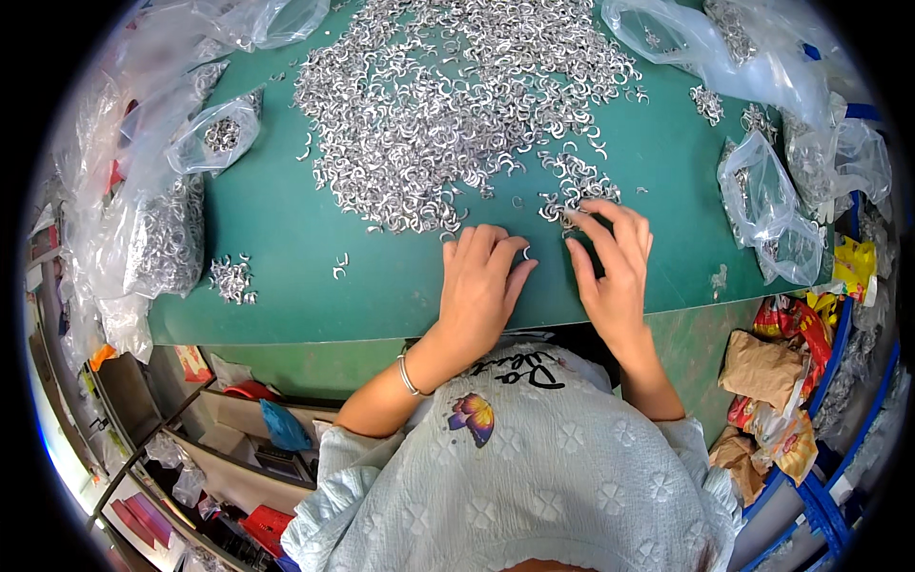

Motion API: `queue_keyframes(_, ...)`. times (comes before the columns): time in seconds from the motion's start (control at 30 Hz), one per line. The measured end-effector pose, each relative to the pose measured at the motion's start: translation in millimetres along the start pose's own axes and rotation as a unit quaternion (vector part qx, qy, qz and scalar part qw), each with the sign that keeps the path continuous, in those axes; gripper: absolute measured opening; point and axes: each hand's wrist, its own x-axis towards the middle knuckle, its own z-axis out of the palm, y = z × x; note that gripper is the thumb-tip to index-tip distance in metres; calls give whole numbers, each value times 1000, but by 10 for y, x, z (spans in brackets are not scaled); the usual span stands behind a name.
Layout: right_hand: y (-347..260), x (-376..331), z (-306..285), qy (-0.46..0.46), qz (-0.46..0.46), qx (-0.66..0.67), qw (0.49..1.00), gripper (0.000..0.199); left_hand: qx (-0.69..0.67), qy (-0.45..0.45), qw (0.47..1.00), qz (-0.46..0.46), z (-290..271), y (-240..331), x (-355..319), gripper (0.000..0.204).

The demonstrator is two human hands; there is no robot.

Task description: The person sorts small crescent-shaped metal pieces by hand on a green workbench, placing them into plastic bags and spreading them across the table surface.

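A: Sorting was under way: right hand (615, 262) pinched a metal clip (569, 212) at the heap's (448, 105) near edge.

B: Left hand (484, 281) lay open-fingered on the bench (276, 238); one clip per pick was advisable.

Green table (286, 238) under a heap of small silver C-shaped metal clips (448, 95), with clear plastic bags (762, 200) at its edges

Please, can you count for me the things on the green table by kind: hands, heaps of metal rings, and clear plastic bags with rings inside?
Hands: 2, left hand and right hand
Big ring heap: 1
Small ring heap: 1
Clear bags with rings: at least 4, edges unclear
Total: at least 8
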Motion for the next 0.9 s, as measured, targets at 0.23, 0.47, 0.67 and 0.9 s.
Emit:
queue_keyframes(0.23, -1, 10, 6, -144, -40, -70, 986, 55, -18, 9, 1000, -3, -61, 5, -136, 29)
queue_keyframes(0.47, 116, -94, -151, -143, -38, -23, 989, 47, -50, -18, 998, 23, -36, 66, -338, 27)
queue_keyframes(0.67, 106, 25, -77, -127, -78, 82, 985, 33, -56, -12, 996, 72, 136, 76, -264, 29)
queue_keyframes(0.9, 19, -123, -190, -80, -113, 54, 989, 35, -33, 31, 998, 51, 46, 28, -138, 35)
